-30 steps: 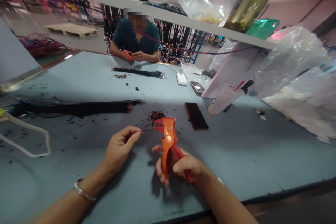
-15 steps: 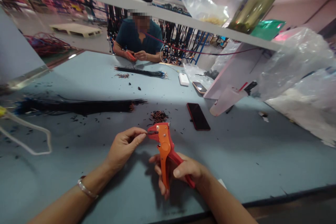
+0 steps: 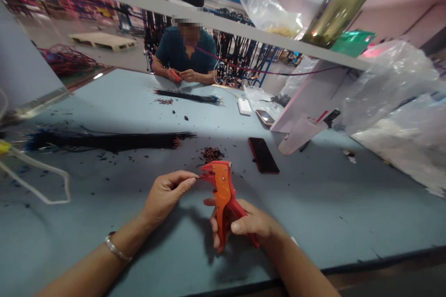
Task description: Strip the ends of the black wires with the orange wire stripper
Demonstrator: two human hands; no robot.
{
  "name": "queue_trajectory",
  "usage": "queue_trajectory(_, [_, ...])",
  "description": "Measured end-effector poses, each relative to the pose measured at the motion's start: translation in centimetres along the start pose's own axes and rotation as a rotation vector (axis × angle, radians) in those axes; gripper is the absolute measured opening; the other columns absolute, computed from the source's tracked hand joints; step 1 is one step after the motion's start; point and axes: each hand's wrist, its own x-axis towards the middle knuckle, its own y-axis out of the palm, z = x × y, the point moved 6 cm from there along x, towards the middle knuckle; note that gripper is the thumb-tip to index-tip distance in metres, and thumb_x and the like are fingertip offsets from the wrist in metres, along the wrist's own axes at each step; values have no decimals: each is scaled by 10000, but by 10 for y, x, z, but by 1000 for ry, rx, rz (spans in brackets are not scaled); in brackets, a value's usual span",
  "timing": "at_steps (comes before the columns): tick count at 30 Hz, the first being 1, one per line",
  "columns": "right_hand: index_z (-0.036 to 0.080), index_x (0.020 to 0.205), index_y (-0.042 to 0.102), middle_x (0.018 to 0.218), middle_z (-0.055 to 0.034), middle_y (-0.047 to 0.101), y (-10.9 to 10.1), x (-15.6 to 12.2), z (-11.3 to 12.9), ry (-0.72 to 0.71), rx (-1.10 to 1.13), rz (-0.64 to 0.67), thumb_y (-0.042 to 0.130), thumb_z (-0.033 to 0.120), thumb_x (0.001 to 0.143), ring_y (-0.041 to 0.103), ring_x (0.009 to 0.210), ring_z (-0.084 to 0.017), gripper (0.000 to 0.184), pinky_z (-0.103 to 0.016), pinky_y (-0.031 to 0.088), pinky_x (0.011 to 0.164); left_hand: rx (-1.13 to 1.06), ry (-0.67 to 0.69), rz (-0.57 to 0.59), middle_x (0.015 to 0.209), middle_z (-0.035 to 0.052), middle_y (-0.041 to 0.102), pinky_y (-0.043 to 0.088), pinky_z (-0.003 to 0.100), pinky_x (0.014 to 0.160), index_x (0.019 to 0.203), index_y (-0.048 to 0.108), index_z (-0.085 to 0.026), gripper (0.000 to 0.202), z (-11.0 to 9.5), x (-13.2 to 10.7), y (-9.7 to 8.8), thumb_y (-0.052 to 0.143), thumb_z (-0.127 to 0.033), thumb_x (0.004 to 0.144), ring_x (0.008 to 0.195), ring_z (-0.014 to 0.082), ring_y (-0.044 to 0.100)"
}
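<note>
My left hand [image 3: 169,192] is closed in a pinch on a short dark wire [image 3: 200,177], most of it hidden by the fingers. The wire's end points at the jaws of a red and orange wire stripper [image 3: 222,192]; whether it touches them I cannot tell. My right hand [image 3: 249,222] is wrapped round the stripper's handles, the thumb on the red one and the fingertips round the orange one. Just behind the stripper's head lies a small heap of cut-off insulation bits [image 3: 211,154]. A long bundle of black wires [image 3: 114,140] lies to the left, its copper-coloured ends facing right.
A dark phone [image 3: 264,155] lies right of the heap, near a translucent cup [image 3: 303,135] tilted on its side. Across the table [image 3: 331,209], a person holds a red tool beside a second wire bundle [image 3: 188,96]. A white cord loop [image 3: 42,199] is at left, plastic bags [image 3: 390,88] at right.
The stripper has shifted slightly right, and its head now stands a little apart from my left fingertips. My right fingers have drawn in closer round the handles. My left hand has barely moved.
</note>
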Motion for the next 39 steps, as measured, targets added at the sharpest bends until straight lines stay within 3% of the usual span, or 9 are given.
queue_trajectory(10, [123, 1263, 494, 880, -70, 616, -4, -1, 3, 23, -59, 10, 726, 331, 731, 654, 745, -195, 617, -326, 501, 661, 70, 75, -40, 676, -2, 628, 467, 228, 638, 726, 666, -173, 207, -6, -2, -4, 590, -346, 810, 663, 141, 569])
queue_trajectory(17, [110, 1261, 503, 882, -80, 619, -6, 0, 1, 16, -44, 15, 719, 336, 731, 658, 736, -204, 615, -340, 510, 662, 60, -29, -1, 707, 18, 672, 467, 225, 644, 759, 699, -162, 236, 1, 0, -1, 609, -379, 785, 690, 154, 580])
queue_trajectory(39, [95, 1206, 551, 828, -67, 610, -4, -1, 3, 18, -98, -2, 743, 353, 696, 634, 693, -175, 602, -314, 504, 649, 23, -51, 34, 701, 20, 701, 477, 227, 648, 758, 731, -175, 206, 7, -2, 2, 638, -359, 764, 679, 155, 602])
